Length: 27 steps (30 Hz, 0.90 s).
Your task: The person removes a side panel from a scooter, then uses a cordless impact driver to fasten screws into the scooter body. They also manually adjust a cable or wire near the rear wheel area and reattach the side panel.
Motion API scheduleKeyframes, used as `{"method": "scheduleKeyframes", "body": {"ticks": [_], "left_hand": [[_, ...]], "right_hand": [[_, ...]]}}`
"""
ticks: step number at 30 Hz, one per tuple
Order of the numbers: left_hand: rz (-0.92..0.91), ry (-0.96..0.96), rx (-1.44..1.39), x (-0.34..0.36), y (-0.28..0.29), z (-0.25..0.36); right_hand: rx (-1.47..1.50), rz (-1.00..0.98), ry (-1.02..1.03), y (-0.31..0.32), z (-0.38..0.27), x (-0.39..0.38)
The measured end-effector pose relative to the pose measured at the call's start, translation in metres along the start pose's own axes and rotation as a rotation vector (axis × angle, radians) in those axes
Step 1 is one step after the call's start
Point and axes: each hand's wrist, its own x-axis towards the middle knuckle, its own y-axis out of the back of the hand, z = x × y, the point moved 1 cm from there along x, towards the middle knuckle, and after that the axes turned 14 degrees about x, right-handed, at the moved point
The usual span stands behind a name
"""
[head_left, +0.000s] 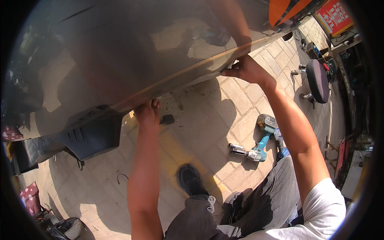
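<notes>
A large glossy dark grey vehicle panel point(132, 52) spans the upper part of the view, its surface mirroring the ground and an arm. At its lower edge, my left hand point(147, 114) holds on with curled fingers, partly hidden against the rim. Farther right along the same edge is my right hand point(246, 70), with the thumb along the underside and the other fingers largely out of sight. Below the panel, to the left of my left hand, hangs a black plastic trim piece point(94, 138) with slots. An orange marking point(280, 12) shows at the panel's upper right.
A teal cordless impact wrench point(258, 150) lies on the paving point(240, 96) beside my right leg, another blue tool point(282, 148) next to it. A small black object point(167, 119) sits near my left hand. To the right stands a wheeled stool point(317, 81); a black bag point(66, 230) is lower left.
</notes>
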Motion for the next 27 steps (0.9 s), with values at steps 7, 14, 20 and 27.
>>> {"method": "scheduleKeyframes", "body": {"ticks": [7, 14, 20, 27], "left_hand": [[-0.027, 0.017, 0.029, 0.000, -0.009, 0.006], [-0.145, 0.061, 0.124, 0.005, -0.004, 0.016], [-0.101, 0.084, 0.131, 0.006, 0.002, 0.018], [-0.004, 0.079, 0.154, 0.005, -0.008, 0.014]], "right_hand": [[-0.577, 0.258, 0.346, -0.044, -0.022, -0.014], [-0.710, 0.323, 0.473, -0.055, -0.018, -0.014], [-0.662, 0.344, 0.551, -0.065, -0.014, -0.006], [-0.665, 0.415, 0.493, -0.068, -0.017, -0.011]]}}
